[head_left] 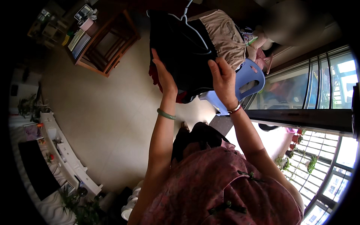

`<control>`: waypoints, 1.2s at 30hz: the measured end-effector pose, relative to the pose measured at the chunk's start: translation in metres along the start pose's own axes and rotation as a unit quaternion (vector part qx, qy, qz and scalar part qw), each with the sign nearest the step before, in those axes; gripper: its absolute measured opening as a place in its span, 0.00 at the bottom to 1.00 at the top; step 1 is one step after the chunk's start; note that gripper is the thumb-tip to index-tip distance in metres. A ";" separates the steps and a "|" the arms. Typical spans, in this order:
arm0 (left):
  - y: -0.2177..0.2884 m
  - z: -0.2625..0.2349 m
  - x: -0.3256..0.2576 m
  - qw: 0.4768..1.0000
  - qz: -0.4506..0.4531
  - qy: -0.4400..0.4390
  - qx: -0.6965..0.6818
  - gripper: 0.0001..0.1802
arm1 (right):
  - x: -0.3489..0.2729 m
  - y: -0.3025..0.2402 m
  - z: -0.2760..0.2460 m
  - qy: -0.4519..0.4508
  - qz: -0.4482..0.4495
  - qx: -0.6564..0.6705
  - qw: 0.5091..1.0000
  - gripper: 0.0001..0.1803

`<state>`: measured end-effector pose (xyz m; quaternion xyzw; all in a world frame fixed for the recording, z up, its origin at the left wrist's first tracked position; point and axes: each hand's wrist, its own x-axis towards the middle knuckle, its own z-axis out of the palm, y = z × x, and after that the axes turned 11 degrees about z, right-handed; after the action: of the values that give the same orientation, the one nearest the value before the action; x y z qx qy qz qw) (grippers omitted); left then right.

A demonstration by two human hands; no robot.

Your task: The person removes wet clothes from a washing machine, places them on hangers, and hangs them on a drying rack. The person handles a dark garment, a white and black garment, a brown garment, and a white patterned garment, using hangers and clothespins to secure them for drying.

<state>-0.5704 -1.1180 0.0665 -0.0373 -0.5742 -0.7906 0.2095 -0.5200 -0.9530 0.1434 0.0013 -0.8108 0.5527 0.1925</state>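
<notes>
— What do you have in the upper middle of the frame?

— I see one black garment (183,52) held up between two hands. My left hand (164,75) lies flat along its left edge, fingers straight and pointing toward the top of the frame. My right hand (224,80) grips its right lower edge, thumb in front, fingers closed on the cloth.

— Which way does it run?

— Its long axis goes from the top of the frame downward, hem low near a patch of red cloth (154,77). One white hanger (187,20) sits at its top, hook upward.

— What else do you count?

— One beige garment (225,35) just right of the black one, one blue plastic stool (245,80) behind my right hand, one wooden shelf unit (107,41) at upper left, and one bracelet on each wrist.
</notes>
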 end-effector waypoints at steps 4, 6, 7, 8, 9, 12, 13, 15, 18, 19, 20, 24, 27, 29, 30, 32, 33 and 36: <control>-0.019 0.016 0.013 0.999 -0.013 0.014 0.028 0.41 | 0.031 0.015 0.019 0.041 0.019 0.014 0.999 0.13; -0.018 0.031 0.019 0.998 0.003 -0.012 0.055 0.42 | 0.049 0.031 0.022 0.063 0.026 0.028 0.997 0.14; -0.020 0.040 0.023 0.997 0.011 -0.025 0.069 0.43 | 0.058 0.042 0.021 0.078 0.028 0.024 0.996 0.14; -0.026 0.047 0.027 0.997 0.010 -0.030 0.072 0.43 | 0.066 0.048 0.022 0.091 0.033 0.027 0.995 0.15; -0.035 0.055 0.030 0.996 0.009 -0.036 0.076 0.43 | 0.076 0.059 0.021 0.094 0.041 0.050 0.993 0.16; -0.070 0.083 0.036 0.995 0.000 -0.058 0.080 0.42 | 0.100 0.105 0.010 0.110 0.079 0.087 0.987 0.18; -0.080 0.095 0.037 0.994 -0.005 -0.064 0.086 0.42 | 0.108 0.121 0.004 0.124 0.082 0.084 0.985 0.17; -0.108 0.117 0.035 0.992 -0.005 -0.082 0.091 0.40 | 0.123 0.146 -0.012 0.148 0.103 0.077 0.981 0.16; -0.139 0.157 0.029 0.987 -0.028 -0.124 0.099 0.41 | 0.146 0.197 -0.045 0.191 0.147 0.043 0.970 0.17; -0.150 0.170 0.027 0.986 -0.038 -0.136 0.093 0.41 | 0.152 0.216 -0.055 0.210 0.161 0.067 0.962 0.18; -0.156 0.183 0.025 0.984 -0.053 -0.142 0.091 0.40 | 0.159 0.242 -0.068 0.208 0.176 0.071 0.960 0.19; -0.189 0.220 0.009 0.977 -0.081 -0.172 0.099 0.40 | 0.173 0.288 -0.099 0.243 0.232 0.000 0.942 0.19; -0.206 0.239 0.000 0.966 -0.090 -0.202 0.135 0.40 | 0.175 0.312 -0.114 0.257 0.290 -0.080 0.918 0.20; -0.218 0.247 -0.005 0.956 -0.086 -0.225 0.165 0.40 | 0.173 0.324 -0.119 0.239 0.340 -0.130 0.900 0.20; -0.223 0.250 -0.007 0.951 -0.083 -0.236 0.180 0.40 | 0.172 0.329 -0.121 0.228 0.364 -0.154 0.890 0.20; -0.229 0.252 -0.010 0.935 -0.078 -0.268 0.219 0.40 | 0.168 0.336 -0.123 0.230 0.368 -0.124 0.892 0.22; -0.230 0.253 -0.010 0.926 -0.074 -0.284 0.238 0.40 | 0.166 0.338 -0.123 0.235 0.360 -0.108 0.896 0.22; -0.225 0.253 -0.007 0.941 -0.066 -0.275 0.183 0.37 | 0.163 0.327 -0.129 0.229 0.363 -0.068 0.901 0.24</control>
<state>-0.6945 -0.8257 -0.0514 -0.1766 -0.7456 -0.6425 -0.0062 -0.7009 -0.6757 -0.0579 -0.4324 -0.7242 0.5132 0.1587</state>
